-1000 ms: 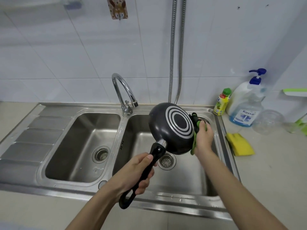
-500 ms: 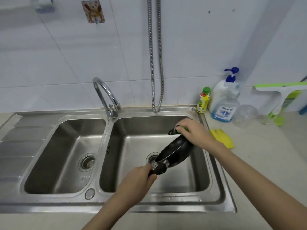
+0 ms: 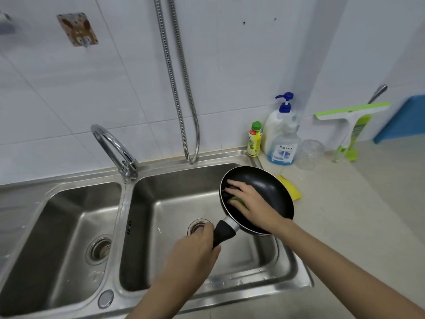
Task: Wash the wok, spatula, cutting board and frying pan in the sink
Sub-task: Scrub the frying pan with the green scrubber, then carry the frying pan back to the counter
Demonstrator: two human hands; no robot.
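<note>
Over the right basin of the sink (image 3: 296, 270), the left hand (image 3: 195, 247) grips the frying pan (image 3: 271, 187) by its handle while the right hand (image 3: 250, 201), fingers flat, presses a green scrubber (image 3: 236, 200) inside it. Of 4 items, only this pan shows, apparently mid-scrub; wok, spatula and cutting board are nowhere visible.

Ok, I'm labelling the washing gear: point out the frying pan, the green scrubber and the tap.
frying pan (image 3: 273, 187): head view, bare black inner surface.
green scrubber (image 3: 236, 200): head view, edge showing under the right hand's fingers.
tap (image 3: 108, 140): head view, curved chrome spout.
</note>
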